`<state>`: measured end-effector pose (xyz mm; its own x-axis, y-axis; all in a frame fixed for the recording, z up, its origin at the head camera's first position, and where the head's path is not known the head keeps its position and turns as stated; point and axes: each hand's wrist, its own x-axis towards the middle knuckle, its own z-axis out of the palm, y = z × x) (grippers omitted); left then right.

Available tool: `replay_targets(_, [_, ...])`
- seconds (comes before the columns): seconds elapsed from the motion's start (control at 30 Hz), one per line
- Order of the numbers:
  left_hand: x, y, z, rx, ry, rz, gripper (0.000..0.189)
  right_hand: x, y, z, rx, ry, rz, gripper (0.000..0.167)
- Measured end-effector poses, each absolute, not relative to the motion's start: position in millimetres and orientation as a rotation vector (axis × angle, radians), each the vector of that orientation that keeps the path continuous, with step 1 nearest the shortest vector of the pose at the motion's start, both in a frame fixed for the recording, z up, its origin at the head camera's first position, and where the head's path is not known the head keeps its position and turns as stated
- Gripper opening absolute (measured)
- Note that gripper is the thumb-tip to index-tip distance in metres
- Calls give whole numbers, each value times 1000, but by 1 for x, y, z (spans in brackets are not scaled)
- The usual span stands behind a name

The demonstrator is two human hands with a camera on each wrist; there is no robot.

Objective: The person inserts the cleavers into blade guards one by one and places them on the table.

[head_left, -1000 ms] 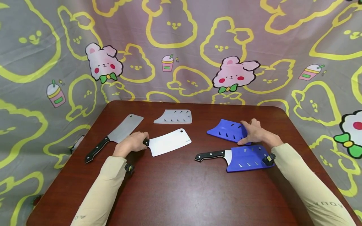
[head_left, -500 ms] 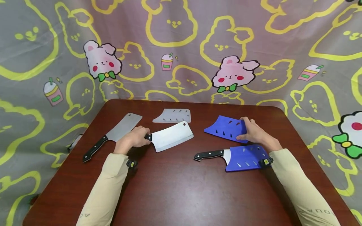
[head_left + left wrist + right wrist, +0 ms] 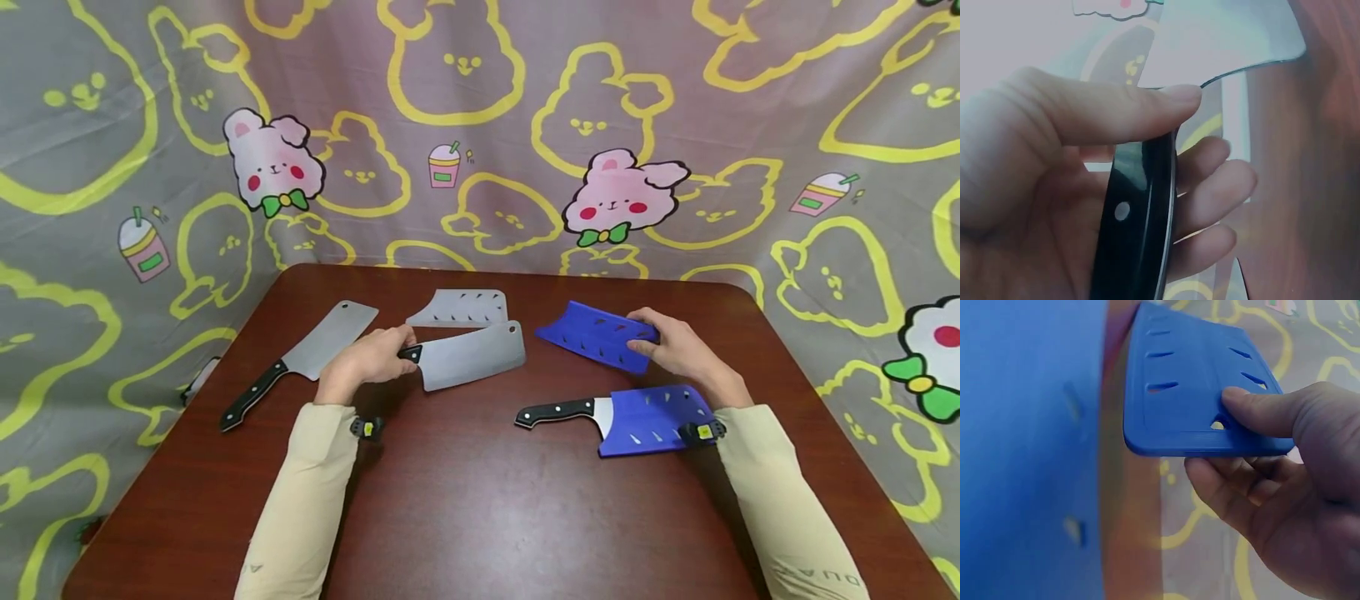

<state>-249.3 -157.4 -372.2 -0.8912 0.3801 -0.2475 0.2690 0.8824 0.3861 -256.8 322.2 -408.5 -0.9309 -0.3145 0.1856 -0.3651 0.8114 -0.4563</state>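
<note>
My left hand (image 3: pixel 377 355) grips the black riveted handle (image 3: pixel 1138 219) of a cleaver (image 3: pixel 476 357), thumb on top by the blade's heel and fingers underneath. Its broad steel blade points right, over the middle of the table. My right hand (image 3: pixel 678 346) pinches the closed end of a blue slotted blade guard (image 3: pixel 603 335), as the right wrist view also shows, with the thumb on the upper face and fingers below. The guard's open end faces the cleaver, with a gap between them. A second cleaver (image 3: pixel 558 411) lies nearer me, its blade inside another blue guard (image 3: pixel 652 423).
A third, bare cleaver (image 3: pixel 330 337) lies at the left of the brown table (image 3: pixel 480 517), beyond my left forearm. A whitish slotted blade guard (image 3: pixel 465 308) lies at the back, close behind the held blade. A patterned curtain (image 3: pixel 480 125) surrounds the table.
The held cleaver has come up off the table and moved right, its blade turning. My right hand has raised the blue guard and brought it slightly left and back, tilting it.
</note>
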Motion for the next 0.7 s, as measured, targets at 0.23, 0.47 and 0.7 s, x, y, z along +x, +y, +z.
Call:
replay_targets(0.23, [-248,-153,-364,498,2688,599,22,-255,315,-391,411,-2781,900,19])
replay_targets(0.47, [-241,-149,-343,543,2677,732,27,-252,310,-380,296,-2609,1044,25])
replay_targets(0.7, [-236,-142,-326,613,2693,881,27,-248,306,-374,276,-2419,1143,30])
